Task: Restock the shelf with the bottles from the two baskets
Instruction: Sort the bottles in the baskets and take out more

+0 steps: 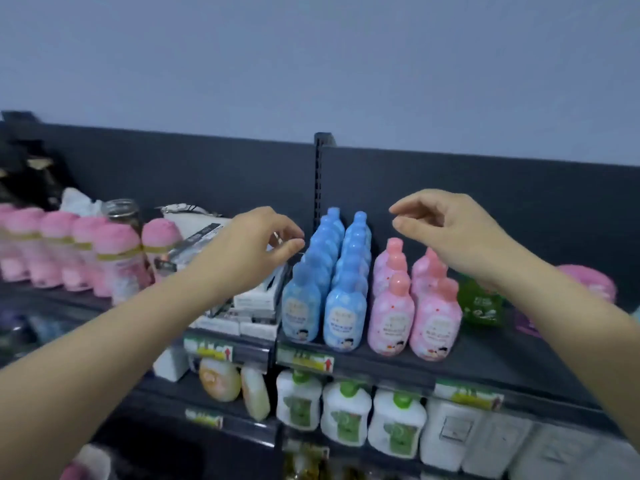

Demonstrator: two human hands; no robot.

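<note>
Two rows of blue bottles stand on the top shelf, running from front to back. Right of them stand two rows of pink bottles. My left hand hovers just left of the blue rows, fingers loosely curled and holding nothing. My right hand hangs above the rear pink bottles, fingers relaxed and empty. Neither hand touches a bottle. No basket is in view.
Pink-capped bottles line the shelf at left, with white boxes beside the blue rows. A green packet and a pink tub sit at right. White bottles with green caps fill the shelf below.
</note>
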